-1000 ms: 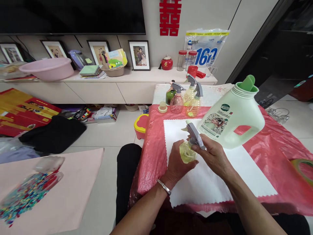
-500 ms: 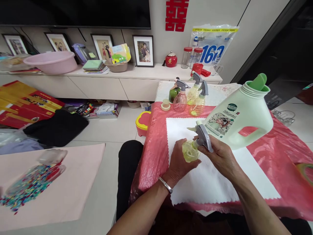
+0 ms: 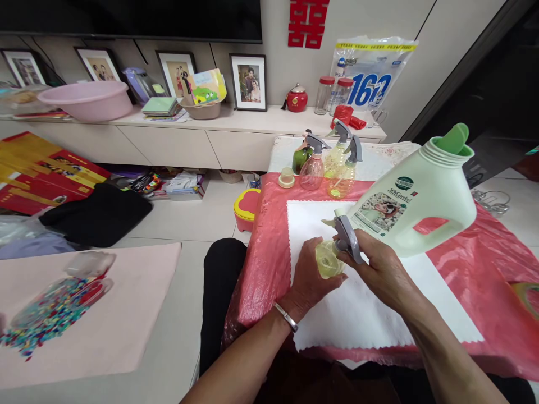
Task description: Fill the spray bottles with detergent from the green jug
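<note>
Two hands [image 3: 309, 275] [image 3: 381, 266] gripping bottle [image 3: 327, 262], red tablecloth [image 3: 269, 264], cabinet [image 3: 164, 145]

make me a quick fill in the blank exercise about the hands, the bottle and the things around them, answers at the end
1. The left grip holds the body of the yellow spray bottle, with the right grip at its ____ head.
2. A silver bracelet circles the ____ wrist.
3. The sheet beneath the grips is ____ in colour.
4. In view, the large pale green jug stands to the ____ of the held bottle.

Missing words: spray; left; white; right.
</note>
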The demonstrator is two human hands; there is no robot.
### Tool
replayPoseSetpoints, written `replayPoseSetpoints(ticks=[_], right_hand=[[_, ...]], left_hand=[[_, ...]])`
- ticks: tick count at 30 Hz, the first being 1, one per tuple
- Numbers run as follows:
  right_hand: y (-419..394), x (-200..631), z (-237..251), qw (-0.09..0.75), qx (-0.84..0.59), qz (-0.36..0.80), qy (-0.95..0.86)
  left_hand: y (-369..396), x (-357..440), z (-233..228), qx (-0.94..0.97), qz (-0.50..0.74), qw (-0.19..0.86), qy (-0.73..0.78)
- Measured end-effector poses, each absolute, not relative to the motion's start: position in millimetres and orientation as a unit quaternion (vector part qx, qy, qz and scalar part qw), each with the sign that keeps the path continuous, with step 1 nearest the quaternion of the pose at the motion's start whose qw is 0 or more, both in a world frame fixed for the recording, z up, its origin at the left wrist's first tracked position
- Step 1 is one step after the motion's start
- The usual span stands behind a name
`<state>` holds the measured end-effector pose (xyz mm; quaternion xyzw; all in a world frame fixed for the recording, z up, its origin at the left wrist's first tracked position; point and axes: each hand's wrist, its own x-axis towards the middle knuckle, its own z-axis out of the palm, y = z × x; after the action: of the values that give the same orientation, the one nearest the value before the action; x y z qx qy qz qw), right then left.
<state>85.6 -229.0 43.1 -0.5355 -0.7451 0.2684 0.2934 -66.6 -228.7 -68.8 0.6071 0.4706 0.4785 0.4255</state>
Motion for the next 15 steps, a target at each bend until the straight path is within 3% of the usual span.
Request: replayPoseSetpoints(ticks=[7,15], right_hand=[[-228.9,82.7,46.0,0.300,-0.535,0.245,-0.751],[-231.6,69.1,21.1,0.402,-0.559,0.200,-0.697]], left_hand=[[-228.9,-67.0,-69.5,0.610,0.473,0.424,0.473],[-225.3,-63.0,-68.3,0.619,0.487,0.388,0.479]])
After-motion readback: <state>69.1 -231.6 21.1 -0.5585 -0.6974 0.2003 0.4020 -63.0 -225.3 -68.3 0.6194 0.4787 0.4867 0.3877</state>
